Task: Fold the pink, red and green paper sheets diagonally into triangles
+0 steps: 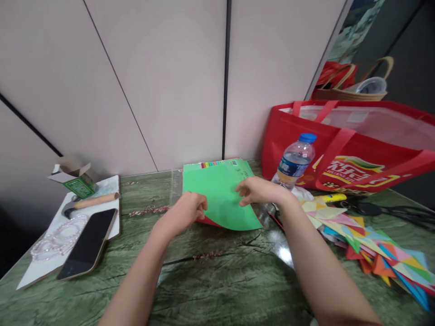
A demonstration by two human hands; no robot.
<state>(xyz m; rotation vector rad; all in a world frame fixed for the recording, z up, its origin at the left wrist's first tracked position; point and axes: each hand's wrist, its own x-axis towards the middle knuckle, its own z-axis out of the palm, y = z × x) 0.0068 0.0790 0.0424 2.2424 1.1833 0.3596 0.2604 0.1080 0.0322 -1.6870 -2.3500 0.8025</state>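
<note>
A sheet of green paper (220,194) lies on top of a stack of paper against the wall, its near edge curling up over a red sheet (208,221). My left hand (188,209) is closed at the left near corner of the green sheet, with the fingertips pinching its edge. Over the right side of the same sheet is my right hand (251,189), fingers bent and apart, holding nothing. A clear plastic sleeve (176,185) shows at the stack's left side.
On the right stand a water bottle (295,163) and a red bag (340,149), with folded coloured paper pieces (374,249) and a yellow pen (329,198) before them. Leftward, a white board (42,269) carries a phone (90,242), a hammer-like tool (97,200), beads (59,237) and a small green box (79,183).
</note>
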